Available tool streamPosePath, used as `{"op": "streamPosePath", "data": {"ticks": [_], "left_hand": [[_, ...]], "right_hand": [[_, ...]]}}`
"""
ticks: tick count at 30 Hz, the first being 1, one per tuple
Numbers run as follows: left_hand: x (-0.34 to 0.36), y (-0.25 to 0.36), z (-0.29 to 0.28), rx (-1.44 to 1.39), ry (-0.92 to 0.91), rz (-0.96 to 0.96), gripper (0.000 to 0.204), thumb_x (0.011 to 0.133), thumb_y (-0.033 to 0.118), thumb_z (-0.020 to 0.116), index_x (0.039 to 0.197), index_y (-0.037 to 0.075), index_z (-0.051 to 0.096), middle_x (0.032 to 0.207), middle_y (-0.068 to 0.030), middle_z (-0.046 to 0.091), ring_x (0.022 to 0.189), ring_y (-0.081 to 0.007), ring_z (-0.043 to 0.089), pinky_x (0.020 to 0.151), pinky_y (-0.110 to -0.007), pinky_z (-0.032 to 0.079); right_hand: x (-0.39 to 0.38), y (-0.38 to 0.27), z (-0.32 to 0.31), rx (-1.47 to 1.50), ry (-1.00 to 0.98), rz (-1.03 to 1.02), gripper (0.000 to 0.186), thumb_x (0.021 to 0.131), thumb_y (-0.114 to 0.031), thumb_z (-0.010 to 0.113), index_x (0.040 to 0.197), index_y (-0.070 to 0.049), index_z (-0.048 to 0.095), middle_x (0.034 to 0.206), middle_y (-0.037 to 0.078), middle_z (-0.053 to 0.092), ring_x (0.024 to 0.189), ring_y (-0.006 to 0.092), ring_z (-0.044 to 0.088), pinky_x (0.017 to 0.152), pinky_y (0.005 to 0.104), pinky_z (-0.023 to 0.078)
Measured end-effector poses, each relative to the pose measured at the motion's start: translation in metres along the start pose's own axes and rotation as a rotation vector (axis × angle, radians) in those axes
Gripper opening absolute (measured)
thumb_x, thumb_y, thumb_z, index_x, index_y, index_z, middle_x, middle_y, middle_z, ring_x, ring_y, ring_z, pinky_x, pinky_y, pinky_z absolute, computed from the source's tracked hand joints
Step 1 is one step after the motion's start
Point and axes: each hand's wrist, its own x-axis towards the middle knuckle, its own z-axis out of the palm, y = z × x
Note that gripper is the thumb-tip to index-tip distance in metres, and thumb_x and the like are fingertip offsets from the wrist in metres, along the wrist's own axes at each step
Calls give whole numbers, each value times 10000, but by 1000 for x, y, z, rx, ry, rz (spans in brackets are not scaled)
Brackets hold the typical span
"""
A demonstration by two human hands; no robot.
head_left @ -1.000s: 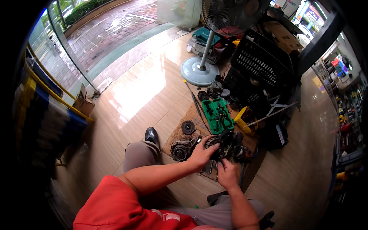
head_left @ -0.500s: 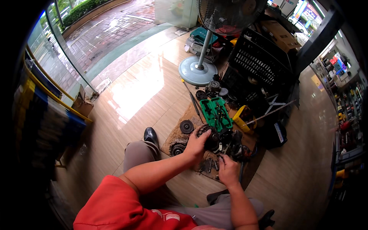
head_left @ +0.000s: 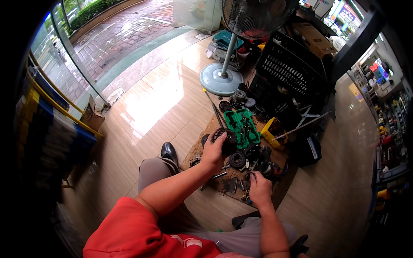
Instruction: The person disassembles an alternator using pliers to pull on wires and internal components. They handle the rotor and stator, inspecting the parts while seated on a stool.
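Note:
My left hand (head_left: 213,152) grips a dark, round metal housing (head_left: 228,138), raised over the cardboard mat (head_left: 191,157). Below it lies a dark pulley-like round part (head_left: 237,160), beside an open green plastic tool case (head_left: 241,127) of dark fittings. My right hand (head_left: 260,189) is lower and to the right, fingers closed at the tips among small greasy parts; what they hold, if anything, is hidden. Small metal bolts (head_left: 235,184) lie on the mat to its left, and a greasy dark assembly (head_left: 271,167) sits to its right.
A pedestal fan's base (head_left: 221,78) stands beyond the mat, near stacked black crates (head_left: 292,64). A yellow power tool (head_left: 271,129) and long thin rods (head_left: 215,107) lie around the case. Glass doors and a yellow-framed rack (head_left: 81,120) are left; stocked shelves (head_left: 389,129) right.
My left hand has lifted the round housing up and away to the left, uncovering the pulley-like part. My right hand has shifted slightly to the right, fingers still closed.

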Motion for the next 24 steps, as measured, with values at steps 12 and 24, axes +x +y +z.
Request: {"op": "streamPosePath", "data": {"ticks": [12, 24], "left_hand": [[7, 20, 6, -37, 0, 70, 192, 1008, 196, 567, 1161, 81, 585, 1002, -78, 692, 895, -226, 707, 795, -446, 620], [9, 29, 4, -52, 15, 95, 197, 1018, 192, 545, 1172, 71, 568, 1035, -92, 684, 929, -241, 701, 815, -466, 612]], "right_hand": [[3, 4, -18, -140, -71, 25, 183, 949, -190, 614, 1069, -80, 699, 898, 233, 679, 866, 437, 657, 721, 461, 534], [7, 15, -50, -371, -284, 40, 206, 952, -248, 585, 1064, -140, 720, 922, 199, 700, 887, 417, 663, 770, 513, 530]]}}
